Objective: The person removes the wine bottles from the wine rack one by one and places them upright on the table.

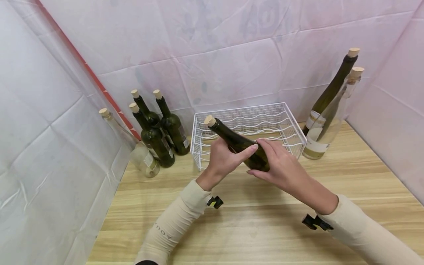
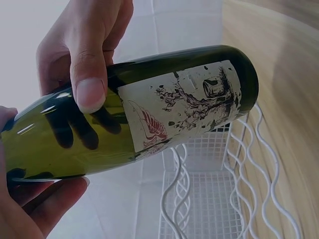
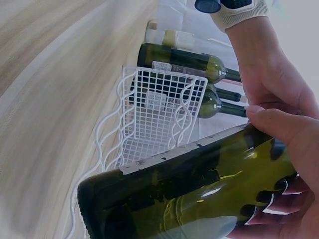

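A dark green wine bottle (image 1: 233,137) with a cork (image 1: 209,120) is held tilted in both hands above a white wire rack (image 1: 245,114). My left hand (image 1: 222,158) grips it around the neck and shoulder. Around the body curls my right hand (image 1: 283,162), its thumb lying across the glass in the left wrist view. That view also shows the bottle's pale label (image 2: 182,102), with a dark tree drawing and a red wing-like figure. Wavy wires (image 2: 174,194) cross the rack below the bottle's base.
Left of the rack stand several corked green bottles (image 1: 154,141) and a clear bottle (image 1: 145,160). At its right are a tall green bottle (image 1: 331,88) and a clear bottle (image 1: 319,141). Pale sheeting (image 1: 232,70) closes off the back and sides of the wooden table (image 1: 248,228).
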Available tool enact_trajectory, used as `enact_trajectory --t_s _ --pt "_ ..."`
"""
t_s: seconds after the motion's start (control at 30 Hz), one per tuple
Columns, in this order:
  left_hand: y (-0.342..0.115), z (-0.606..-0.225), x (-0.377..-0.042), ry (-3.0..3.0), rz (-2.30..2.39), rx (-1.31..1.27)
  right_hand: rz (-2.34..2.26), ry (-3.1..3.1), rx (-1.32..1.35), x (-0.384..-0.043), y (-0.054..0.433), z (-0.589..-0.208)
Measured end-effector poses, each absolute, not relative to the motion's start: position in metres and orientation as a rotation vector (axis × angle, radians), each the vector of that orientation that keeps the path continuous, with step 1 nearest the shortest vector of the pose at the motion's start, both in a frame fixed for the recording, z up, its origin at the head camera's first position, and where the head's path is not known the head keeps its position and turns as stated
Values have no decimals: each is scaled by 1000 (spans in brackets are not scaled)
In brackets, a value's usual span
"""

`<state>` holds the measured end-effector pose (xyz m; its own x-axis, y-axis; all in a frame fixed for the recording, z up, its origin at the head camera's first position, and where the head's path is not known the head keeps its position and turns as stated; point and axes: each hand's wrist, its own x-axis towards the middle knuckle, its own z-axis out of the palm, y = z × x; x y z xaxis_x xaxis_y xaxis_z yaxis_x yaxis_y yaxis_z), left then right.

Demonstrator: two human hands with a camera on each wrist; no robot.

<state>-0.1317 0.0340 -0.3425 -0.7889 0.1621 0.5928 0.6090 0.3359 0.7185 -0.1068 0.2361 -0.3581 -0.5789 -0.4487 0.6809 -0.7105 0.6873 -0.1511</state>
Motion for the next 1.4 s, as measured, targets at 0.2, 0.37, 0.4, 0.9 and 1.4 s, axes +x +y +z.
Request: enact_trajectory --t_s 0.2,0.37,0.4,0.9,1.4 --pt "34 -342 -131 -2190 -1415 -683 548 -2217 912 -107 236 -360" --pt "33 -341 -130 -2228 -1334 -703 538 -2178 920 -106 235 -362" --pt "32 -340 -130 -2235 -1316 -708 535 -2172 921 -106 234 -362" --pt "22 -332 -132 -2311 -1238 -989 605 -2185 969 -103 241 -356" --pt "9 -323 -135 -2351 -1105 -1244 682 -2248 1050 -100 262 -350"
